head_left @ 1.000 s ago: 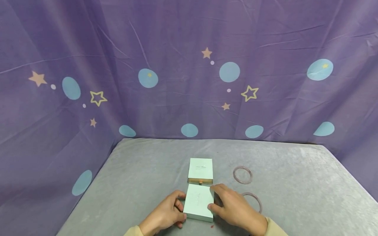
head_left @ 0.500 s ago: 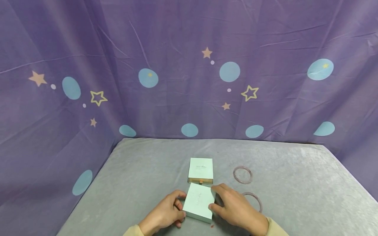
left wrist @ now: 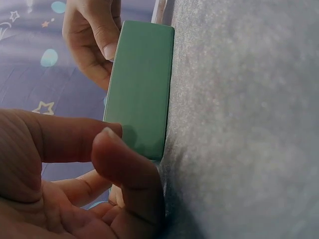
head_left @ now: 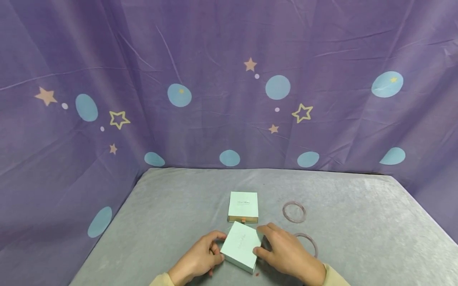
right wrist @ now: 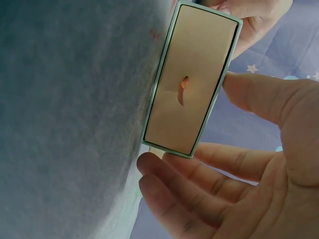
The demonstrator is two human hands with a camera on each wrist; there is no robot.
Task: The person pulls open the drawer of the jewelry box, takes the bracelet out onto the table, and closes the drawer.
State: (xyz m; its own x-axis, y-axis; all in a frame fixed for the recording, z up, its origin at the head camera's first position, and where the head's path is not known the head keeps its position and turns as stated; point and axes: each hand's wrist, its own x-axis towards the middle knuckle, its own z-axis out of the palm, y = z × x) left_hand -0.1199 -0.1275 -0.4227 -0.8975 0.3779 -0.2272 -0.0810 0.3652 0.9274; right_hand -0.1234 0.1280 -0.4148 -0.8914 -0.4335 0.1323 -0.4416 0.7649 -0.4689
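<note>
A pale green drawer box (head_left: 240,247) with faint lettering lies turned at an angle on the grey cloth. My left hand (head_left: 199,256) holds its left near corner between thumb and fingers. On the opposite side, my right hand (head_left: 284,251) grips the box, thumb and fingers spread along its edge. The left wrist view shows a plain green side (left wrist: 142,89) beside the thumb and index finger. In the right wrist view, the tan drawer front (right wrist: 197,59) bears a small orange ribbon tab (right wrist: 182,92); the drawer looks pushed in.
A second pale green drawer box (head_left: 243,203) lies just beyond, its orange tab facing me. To the right rest two pinkish bangles, one farther bangle (head_left: 284,213) and one nearer bangle (head_left: 311,240) partly behind my right hand. A purple curtain (head_left: 214,131) hangs behind the table.
The near box has turned clockwise between my hands, as seen from above. Both hands stay in nearly the same place; the far box and bangles have not moved.
</note>
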